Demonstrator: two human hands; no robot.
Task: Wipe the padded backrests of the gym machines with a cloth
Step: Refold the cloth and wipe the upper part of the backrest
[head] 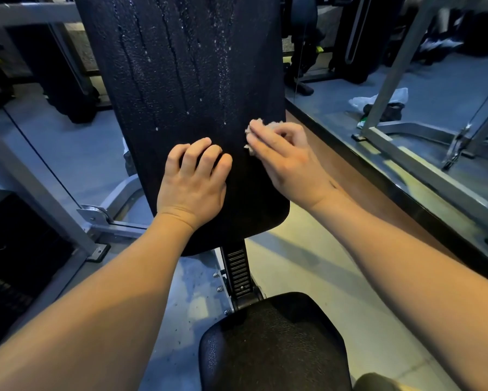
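Observation:
A black padded backrest (180,80) stands upright in front of me, its upper part streaked with running droplets. My left hand (193,182) rests flat on its lower half, fingers slightly curled, with nothing in it. My right hand (288,162) presses a small pale crumpled cloth (258,129) against the pad near its right edge; most of the cloth is hidden under the fingers. Below the backrest is the black padded seat (274,342).
A black ribbed adjustment post (238,272) joins backrest and seat. Grey metal frame bars (392,66) stand to the right, another frame bar (39,198) to the left. A white plastic bag (378,100) lies on the floor at right. Dark machines fill the background.

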